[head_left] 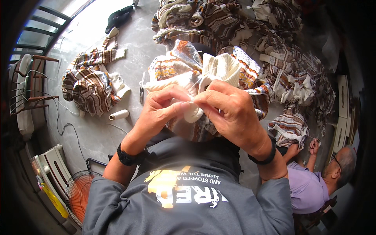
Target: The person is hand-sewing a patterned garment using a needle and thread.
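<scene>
A patterned knitted garment (176, 64) in brown, orange and cream lies bunched on my lap, its cream ribbed edge (219, 66) turned up. My left hand (162, 109) and my right hand (231, 111) meet at the cream edge, fingertips pinched together on the fabric and a fine white thread. Whether a needle is between the fingers is too small to tell. Both wrists wear black bands.
A heap of similar knitted pieces (88, 84) lies on the grey floor at left, a bigger pile (250, 27) behind. A thread spool (118, 114) and small snips (141, 94) lie nearby. An orange fan (78, 196) stands lower left. Another person (313, 180) sits at right.
</scene>
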Available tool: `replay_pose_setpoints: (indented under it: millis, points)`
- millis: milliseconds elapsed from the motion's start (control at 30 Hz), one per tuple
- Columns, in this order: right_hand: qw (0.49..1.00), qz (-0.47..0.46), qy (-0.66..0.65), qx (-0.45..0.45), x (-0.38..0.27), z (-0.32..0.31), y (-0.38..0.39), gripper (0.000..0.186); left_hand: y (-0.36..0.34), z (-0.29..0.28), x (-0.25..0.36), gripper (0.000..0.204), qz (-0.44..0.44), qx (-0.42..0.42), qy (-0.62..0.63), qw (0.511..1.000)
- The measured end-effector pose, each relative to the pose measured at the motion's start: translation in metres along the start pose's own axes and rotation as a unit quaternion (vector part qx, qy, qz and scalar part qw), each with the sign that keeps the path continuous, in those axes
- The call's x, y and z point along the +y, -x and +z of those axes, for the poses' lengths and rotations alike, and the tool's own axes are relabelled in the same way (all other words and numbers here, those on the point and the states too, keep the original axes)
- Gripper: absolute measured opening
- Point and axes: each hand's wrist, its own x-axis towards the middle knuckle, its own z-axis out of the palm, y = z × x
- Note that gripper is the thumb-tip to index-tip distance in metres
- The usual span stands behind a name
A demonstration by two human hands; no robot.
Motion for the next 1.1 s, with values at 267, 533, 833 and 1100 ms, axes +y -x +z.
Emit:
replay_pose_setpoints:
  millis: [267, 533, 833, 1100]
  points:
    - [1.0, 0.006, 0.005, -0.003, 0.0017, 0.0013, 0.0, 0.015, -0.0009, -0.0008, -0.0025, 0.006, 0.002, 0.005, -0.017, 1.0]
    - [1.0, 0.01, 0.017, -0.015, 0.0007, -0.0006, -0.0002, 0.015, -0.001, -0.0006, -0.0037, 0.007, 0.011, 0.011, -0.036, 0.999]
    - [1.0, 0.004, 0.018, -0.016, 0.0004, 0.0005, 0.0007, 0.014, -0.0007, 0.0017, -0.003, 0.007, 0.016, 0.017, -0.051, 0.998]
    - [0.999, 0.014, 0.04, -0.011, -0.0043, 0.0009, 0.0014, 0.014, 0.0003, 0.0041, -0.0029, 0.007, 0.013, 0.021, -0.034, 0.999]
